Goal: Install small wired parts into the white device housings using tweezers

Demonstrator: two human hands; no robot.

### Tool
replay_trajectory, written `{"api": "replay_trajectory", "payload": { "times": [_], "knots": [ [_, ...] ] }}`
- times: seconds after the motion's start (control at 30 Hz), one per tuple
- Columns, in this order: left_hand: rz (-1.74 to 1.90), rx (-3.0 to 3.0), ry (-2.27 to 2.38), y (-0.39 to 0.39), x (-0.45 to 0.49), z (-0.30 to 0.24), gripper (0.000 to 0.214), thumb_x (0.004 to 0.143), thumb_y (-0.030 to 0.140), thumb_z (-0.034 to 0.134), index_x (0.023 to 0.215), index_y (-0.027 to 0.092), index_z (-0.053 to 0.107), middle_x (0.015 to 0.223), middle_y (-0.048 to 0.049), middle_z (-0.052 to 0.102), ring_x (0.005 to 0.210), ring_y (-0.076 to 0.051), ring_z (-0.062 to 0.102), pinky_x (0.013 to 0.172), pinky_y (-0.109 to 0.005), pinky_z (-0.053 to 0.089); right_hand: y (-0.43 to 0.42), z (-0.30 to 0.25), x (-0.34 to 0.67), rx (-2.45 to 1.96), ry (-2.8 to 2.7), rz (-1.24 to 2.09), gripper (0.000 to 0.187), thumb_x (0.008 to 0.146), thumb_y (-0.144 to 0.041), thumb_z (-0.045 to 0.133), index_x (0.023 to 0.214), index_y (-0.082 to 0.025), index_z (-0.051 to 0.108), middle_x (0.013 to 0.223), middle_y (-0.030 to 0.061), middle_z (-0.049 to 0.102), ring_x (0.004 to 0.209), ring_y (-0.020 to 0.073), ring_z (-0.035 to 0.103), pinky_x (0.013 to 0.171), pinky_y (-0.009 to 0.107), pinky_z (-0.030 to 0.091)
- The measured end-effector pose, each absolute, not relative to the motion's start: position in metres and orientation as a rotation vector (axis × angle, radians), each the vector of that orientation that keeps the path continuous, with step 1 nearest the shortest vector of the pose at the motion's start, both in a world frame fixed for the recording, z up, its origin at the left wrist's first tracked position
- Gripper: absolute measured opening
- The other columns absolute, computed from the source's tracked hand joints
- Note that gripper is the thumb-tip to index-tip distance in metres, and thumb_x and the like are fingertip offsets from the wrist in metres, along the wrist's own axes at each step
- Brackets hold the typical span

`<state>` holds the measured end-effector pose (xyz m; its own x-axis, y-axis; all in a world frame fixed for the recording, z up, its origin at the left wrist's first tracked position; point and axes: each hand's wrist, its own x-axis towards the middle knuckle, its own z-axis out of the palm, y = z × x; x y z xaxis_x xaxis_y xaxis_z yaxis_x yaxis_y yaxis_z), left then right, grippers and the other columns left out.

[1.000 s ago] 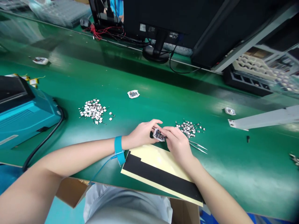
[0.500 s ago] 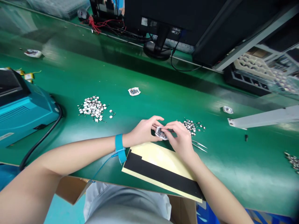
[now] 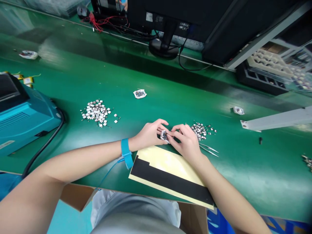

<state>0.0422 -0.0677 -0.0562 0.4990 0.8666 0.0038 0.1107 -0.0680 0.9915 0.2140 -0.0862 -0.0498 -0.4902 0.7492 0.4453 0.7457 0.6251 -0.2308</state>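
Both hands meet over the green bench top (image 3: 146, 74). My left hand (image 3: 148, 135), with a blue wrist strap (image 3: 125, 152) on its wrist, pinches a small white-framed circuit module (image 3: 164, 135). My right hand (image 3: 186, 141) grips the same module from the right, fingers curled on it. Just below the hands lies a yellow sheet with black strips (image 3: 170, 175). A heap of tiny metal parts (image 3: 201, 128) sits right behind my right hand, and tweezers (image 3: 209, 150) lie to its right.
A second heap of metal parts (image 3: 97, 112) lies to the left, near a teal machine (image 3: 21, 113) with a black cable. Other modules (image 3: 139, 94) (image 3: 238, 110) rest further back. A monitor stand (image 3: 163, 48), wires and trays line the far edge. A grey bar (image 3: 275, 120) juts in at right.
The view has shifted slightly. My hands stay together on the module; the fingers have closed in tighter round it, hiding more of it.
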Motion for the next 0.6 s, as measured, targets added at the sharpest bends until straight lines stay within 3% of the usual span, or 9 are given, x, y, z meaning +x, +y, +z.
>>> {"api": "replay_trajectory", "payload": {
  "times": [0.33,0.6],
  "knots": [
    [0.737,1.594,0.857,-0.065,0.043,-0.054,0.057,0.055,0.012,0.073,0.104,0.015,0.045,0.087,-0.0041,0.062,0.082,-0.015,0.062,0.072,-0.026,0.053,-0.079,-0.036,0.208,-1.067,-2.543,-0.308,0.019,0.081,-0.017,0.048,0.065,-0.015,0.058,0.063,0.0030,0.055,0.060,0.0136,0.040,0.056,0.027,0.031],
    [0.726,1.641,0.900,-0.063,0.041,-0.053,0.057,0.053,0.013,0.074,0.103,0.014,0.046,0.085,-0.0038,0.063,0.077,-0.014,0.063,0.068,-0.023,0.054,-0.072,-0.029,0.201,-0.995,-2.646,-0.416,0.019,0.081,-0.013,0.045,0.066,-0.013,0.058,0.062,0.0046,0.052,0.060,0.0153,0.038,0.056,0.028,0.030]
  ]
}}
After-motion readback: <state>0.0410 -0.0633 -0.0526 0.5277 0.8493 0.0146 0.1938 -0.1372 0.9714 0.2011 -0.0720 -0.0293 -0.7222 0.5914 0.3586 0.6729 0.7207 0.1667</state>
